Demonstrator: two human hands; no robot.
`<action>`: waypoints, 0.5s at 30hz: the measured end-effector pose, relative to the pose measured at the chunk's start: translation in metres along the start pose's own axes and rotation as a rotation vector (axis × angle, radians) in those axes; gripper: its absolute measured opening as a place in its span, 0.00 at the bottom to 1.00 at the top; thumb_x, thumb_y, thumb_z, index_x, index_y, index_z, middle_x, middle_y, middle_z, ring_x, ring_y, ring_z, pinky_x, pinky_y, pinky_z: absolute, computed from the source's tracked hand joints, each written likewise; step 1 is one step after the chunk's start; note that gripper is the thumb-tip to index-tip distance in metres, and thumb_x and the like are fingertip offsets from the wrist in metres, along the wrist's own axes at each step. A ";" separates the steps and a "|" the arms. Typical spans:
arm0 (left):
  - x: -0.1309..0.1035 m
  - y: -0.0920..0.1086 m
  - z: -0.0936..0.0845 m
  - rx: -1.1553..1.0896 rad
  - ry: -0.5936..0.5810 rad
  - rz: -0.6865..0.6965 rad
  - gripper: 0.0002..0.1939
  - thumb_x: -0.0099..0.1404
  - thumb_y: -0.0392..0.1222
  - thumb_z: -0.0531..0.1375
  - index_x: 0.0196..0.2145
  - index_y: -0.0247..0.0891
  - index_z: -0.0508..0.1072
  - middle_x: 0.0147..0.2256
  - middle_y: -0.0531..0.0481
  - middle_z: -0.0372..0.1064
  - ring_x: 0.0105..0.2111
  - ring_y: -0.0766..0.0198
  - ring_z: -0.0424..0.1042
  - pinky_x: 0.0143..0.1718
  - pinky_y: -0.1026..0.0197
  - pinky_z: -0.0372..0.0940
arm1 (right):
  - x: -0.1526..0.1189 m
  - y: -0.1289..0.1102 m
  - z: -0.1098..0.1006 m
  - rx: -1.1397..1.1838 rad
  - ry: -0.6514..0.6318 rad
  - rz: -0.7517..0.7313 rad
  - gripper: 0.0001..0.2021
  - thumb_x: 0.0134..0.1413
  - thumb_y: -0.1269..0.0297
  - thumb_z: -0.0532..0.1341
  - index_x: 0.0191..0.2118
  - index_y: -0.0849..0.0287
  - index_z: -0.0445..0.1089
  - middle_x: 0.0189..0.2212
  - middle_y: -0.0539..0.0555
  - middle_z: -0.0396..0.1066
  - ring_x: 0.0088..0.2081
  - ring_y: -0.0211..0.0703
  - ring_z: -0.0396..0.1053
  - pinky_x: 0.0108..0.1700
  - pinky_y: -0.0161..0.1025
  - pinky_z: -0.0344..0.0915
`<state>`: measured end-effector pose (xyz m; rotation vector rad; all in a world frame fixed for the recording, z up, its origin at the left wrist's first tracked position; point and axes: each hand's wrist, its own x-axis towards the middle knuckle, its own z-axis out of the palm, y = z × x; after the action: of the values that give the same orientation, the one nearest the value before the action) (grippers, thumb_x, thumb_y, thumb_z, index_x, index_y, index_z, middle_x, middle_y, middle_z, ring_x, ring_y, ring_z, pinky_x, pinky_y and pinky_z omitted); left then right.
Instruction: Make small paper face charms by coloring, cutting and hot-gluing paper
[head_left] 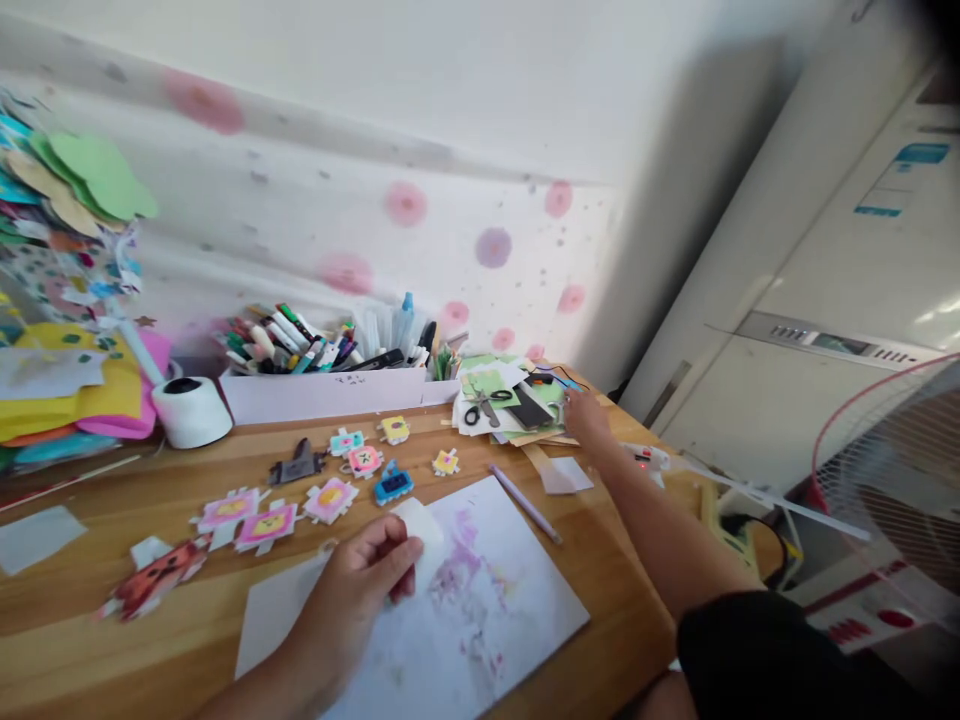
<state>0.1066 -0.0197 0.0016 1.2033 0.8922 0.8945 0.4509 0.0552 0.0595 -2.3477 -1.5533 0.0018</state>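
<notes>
Paper slip [424,540]: left hand [371,570] is pinching it, closed, over stained sheet [517,590]. Scrap pile [499,385]: right hand [587,415] is reaching alongside, opening and grip unclear.

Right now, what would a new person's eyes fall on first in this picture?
Probably the purple-stained white sheet on the wooden table, with the left hand holding a small white piece over it. Next, the small colourful paper shapes scattered to its left and beyond, then the large pink dots on the wall covering behind.
</notes>
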 end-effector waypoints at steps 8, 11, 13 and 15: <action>-0.001 -0.005 0.007 -0.059 -0.054 -0.162 0.19 0.52 0.56 0.64 0.25 0.40 0.62 0.16 0.57 0.65 0.17 0.65 0.66 0.19 0.67 0.57 | 0.046 0.032 0.022 -0.224 -0.152 0.180 0.16 0.61 0.60 0.59 0.51 0.61 0.66 0.49 0.58 0.67 0.46 0.46 0.69 0.46 0.48 0.69; 0.000 -0.003 0.004 -0.049 -0.022 -0.101 0.17 0.52 0.54 0.65 0.25 0.38 0.67 0.25 0.51 0.71 0.31 0.60 0.73 0.33 0.63 0.65 | 0.047 0.026 0.012 -0.262 -0.127 0.212 0.15 0.61 0.61 0.59 0.51 0.61 0.66 0.49 0.58 0.67 0.46 0.46 0.69 0.46 0.48 0.69; 0.002 -0.003 0.000 0.000 0.049 -0.018 0.15 0.53 0.53 0.64 0.25 0.38 0.68 0.27 0.52 0.69 0.34 0.60 0.71 0.38 0.62 0.65 | 0.042 0.026 -0.005 -0.276 -0.083 0.226 0.15 0.61 0.61 0.59 0.51 0.61 0.66 0.49 0.58 0.67 0.46 0.46 0.69 0.46 0.48 0.69; 0.003 -0.004 -0.003 0.064 0.129 0.070 0.14 0.55 0.52 0.63 0.24 0.38 0.68 0.25 0.54 0.66 0.31 0.62 0.68 0.35 0.64 0.63 | 0.031 0.028 -0.026 -0.279 -0.033 0.228 0.15 0.61 0.60 0.59 0.51 0.61 0.66 0.49 0.57 0.67 0.45 0.46 0.69 0.46 0.49 0.69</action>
<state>0.1048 -0.0164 -0.0027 1.2495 0.9930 1.0154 0.4930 0.0662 0.0825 -2.7436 -1.3667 -0.1325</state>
